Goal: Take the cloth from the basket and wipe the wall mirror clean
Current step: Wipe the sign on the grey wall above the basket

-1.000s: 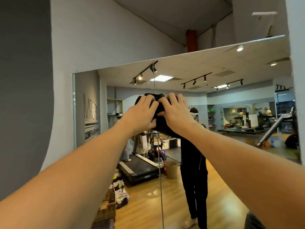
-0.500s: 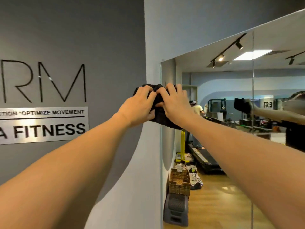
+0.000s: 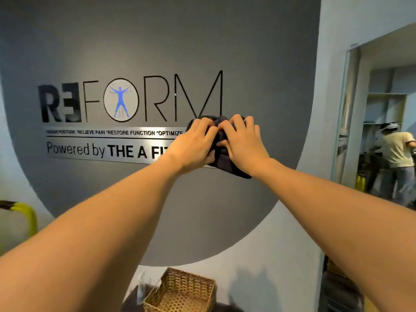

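Both my hands, left & right, curled round the dark cloth, held up w/ basket below, mirror at right.

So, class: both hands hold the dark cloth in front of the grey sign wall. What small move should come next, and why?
Probably lower the cloth toward the wicker basket directly below: both hands grip it bunched, and the mirror lies off right.

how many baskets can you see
1. The basket sits at the bottom centre, against the wall below the grey sign, beneath the hands holding the cloth. Others may be out of frame.
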### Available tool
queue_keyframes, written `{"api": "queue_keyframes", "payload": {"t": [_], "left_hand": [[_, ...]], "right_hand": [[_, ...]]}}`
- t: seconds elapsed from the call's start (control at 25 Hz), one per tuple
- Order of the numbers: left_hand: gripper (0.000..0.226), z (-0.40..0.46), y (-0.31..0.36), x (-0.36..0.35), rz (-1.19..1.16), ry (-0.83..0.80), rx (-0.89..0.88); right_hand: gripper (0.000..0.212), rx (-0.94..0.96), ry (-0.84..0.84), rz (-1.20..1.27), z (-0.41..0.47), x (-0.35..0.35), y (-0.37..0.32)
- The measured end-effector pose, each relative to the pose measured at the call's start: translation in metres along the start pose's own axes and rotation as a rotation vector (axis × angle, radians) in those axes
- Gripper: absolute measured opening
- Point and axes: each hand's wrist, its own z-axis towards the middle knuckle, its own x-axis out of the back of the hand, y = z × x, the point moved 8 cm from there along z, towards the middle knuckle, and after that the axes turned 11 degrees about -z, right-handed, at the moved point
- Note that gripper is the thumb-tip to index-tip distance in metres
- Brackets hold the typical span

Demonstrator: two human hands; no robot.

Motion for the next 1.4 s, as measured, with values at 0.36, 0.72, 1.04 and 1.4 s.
{"api": "queue_keyframes", "payload": {"t": [0.36, 0.72, 1.04, 1.4], "left_hand": [[0.047, -0.054, -0.153, -0.052, -0.032, -0.005, -0.047], [0.047, -0.085, -0.261, -0.221, -0.122, -0.081, -0.038], [0.049, -0.094, -0.358, -0.402, -0.26, -0.192, 0.066], [0.046, -0.196, -0.425, -0.678, -0.457, -0.361, 0.076]], "right_hand": [[0.034, -0.054, -0.011, 0.059, 0.065, -0.115, -0.109], [0.034, -0.086, -0.134, 0.058, 0.074, -0.311, -0.144], [0.032, -0.084, -0.243, 0.083, 0.087, -0.511, -0.15], [0.029, -0.203, -0.504, 0.13, -0.008, -0.785, -0.195]]}}
